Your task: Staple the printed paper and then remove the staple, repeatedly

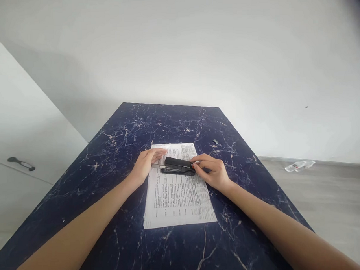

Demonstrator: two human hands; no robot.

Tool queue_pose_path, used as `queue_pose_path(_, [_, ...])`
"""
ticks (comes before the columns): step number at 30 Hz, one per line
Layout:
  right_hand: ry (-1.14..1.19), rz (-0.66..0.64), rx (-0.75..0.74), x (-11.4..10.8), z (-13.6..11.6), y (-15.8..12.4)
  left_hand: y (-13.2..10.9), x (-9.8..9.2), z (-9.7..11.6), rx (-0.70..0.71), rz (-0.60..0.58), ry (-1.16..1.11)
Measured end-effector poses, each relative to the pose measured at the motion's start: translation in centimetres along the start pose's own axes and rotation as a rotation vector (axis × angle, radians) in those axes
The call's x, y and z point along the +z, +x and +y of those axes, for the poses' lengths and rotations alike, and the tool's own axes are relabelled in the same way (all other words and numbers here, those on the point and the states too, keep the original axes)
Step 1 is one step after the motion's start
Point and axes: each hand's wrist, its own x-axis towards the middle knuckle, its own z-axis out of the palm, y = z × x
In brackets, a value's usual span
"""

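A black stapler [178, 166] lies crosswise on a stack of printed paper [178, 198]. From its left end a thin metal piece [158, 166] sticks out toward my left hand [146, 163]. That hand rests at the left edge of the paper, its fingers stretched out toward the far side of the stapler; whether it touches the metal piece I cannot tell. At the stapler's right end, my right hand [212, 170] is closed, with thumb and fingertips pinching it. A small reddish spot shows by those fingertips.
The dark blue marbled table [164, 119] stands against a white wall. A small dark grey strip [215, 141] lies right of the paper's far corner. On the floor at right is a crumpled clear plastic wrapper [299, 166]. A white cabinet with a dark handle [21, 163] is at left.
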Motion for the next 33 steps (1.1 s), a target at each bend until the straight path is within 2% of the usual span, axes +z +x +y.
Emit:
queue_pose_path(2, [-0.015,-0.038,0.017,0.0,-0.2,0.3,0.1,0.0,0.0,-0.004,0.005,-0.010])
queue_pose_path(7, [-0.070,-0.315,0.121,1.1,-0.9,0.7,0.3,-0.2,-0.3,0.007,-0.002,-0.065])
queue_pose_path(9, [-0.109,-0.301,0.097,1.4,-1.0,0.4,0.3,-0.3,-0.3,0.013,0.006,-0.080])
queue_pose_path(11, [-0.176,-0.205,-0.034,1.3,-1.1,0.1,0.2,-0.2,-0.1,0.010,0.011,-0.104])
queue_pose_path(14, [-0.371,-0.090,-0.326,0.6,-1.7,-0.2,-0.1,0.1,0.5,-0.006,-0.038,-0.175])
queue_pose_path(18, [-0.648,-0.131,-0.612,-0.2,-2.9,-0.2,-0.2,0.3,0.9,-0.054,-0.147,-0.108])
queue_pose_path(22, [-0.774,-0.133,-0.719,-0.4,-3.3,-0.2,0.0,0.0,0.7,-0.075,-0.157,-0.036])
queue_pose_path(26, [-0.754,-0.035,-0.679,-0.2,-2.8,-0.3,0.0,-0.3,0.6,-0.104,-0.177,-0.022])
queue_pose_path(28, [-0.654,0.023,-0.556,0.0,-2.4,-0.3,-0.1,-0.6,0.5,-0.103,-0.122,0.007])
queue_pose_path(31, [-0.458,0.119,-0.331,0.5,-1.9,-0.2,0.0,-1.0,0.1,-0.038,0.024,0.048])
queue_pose_path(33, [-0.362,0.143,-0.255,0.9,-1.7,-0.1,0.2,-1.1,-0.1,0.006,0.060,0.054])
